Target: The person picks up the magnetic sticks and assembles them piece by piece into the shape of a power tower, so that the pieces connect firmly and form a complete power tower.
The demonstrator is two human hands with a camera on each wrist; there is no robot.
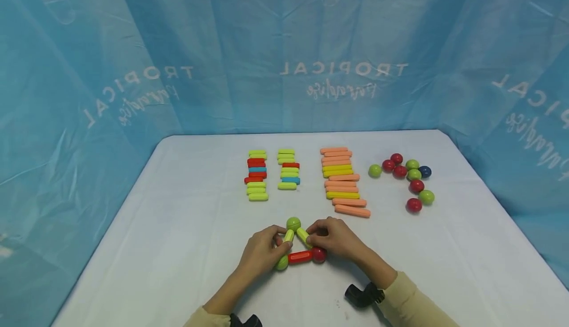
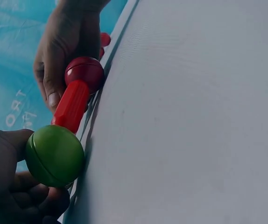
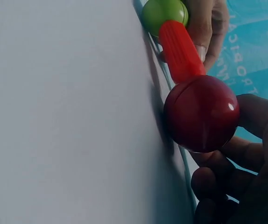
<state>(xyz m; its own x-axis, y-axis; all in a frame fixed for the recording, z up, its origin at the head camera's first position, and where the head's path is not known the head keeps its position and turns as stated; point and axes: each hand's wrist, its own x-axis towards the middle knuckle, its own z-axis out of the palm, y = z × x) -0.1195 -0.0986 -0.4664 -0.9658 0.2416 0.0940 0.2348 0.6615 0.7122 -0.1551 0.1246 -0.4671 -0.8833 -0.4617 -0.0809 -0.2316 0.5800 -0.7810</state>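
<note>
A small triangle of balls and rods lies near the middle front of the table. Its top corner is a green ball, the lower left a second green ball, the lower right a red ball. A red rod joins the two lower balls. My left hand holds the left light-green rod between thumb and fingers, just above the lower green ball. On the other side, my right hand pinches the right light-green rod near the red ball. The hands partly cover both rods' lower ends.
Beyond the hands lie two columns of short rods in light green, red and blue. Longer orange and yellow rods form another column. Loose red, green and dark-blue balls sit at the right. Blue printed sheeting surrounds the white table.
</note>
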